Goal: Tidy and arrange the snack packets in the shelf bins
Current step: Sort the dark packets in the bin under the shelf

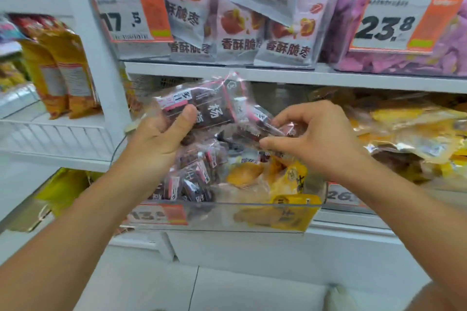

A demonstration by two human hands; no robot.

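Two hands up | left grip clasps dark packets (thumb in front) | right grip pinches their right end.

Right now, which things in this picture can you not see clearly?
- Head view: price tag on the clear bin: blurred, partly hidden by left forearm.
- Price tag: cut by right wrist.
- Dark packets: print smeared by motion, partly covered by left hand and right hand.

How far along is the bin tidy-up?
Done: several dark packets already lie at the left of the clear bin. In hand: left hand and right hand hold a bunch of dark packets above it. Left: yellow packets share the same bin, unsorted.
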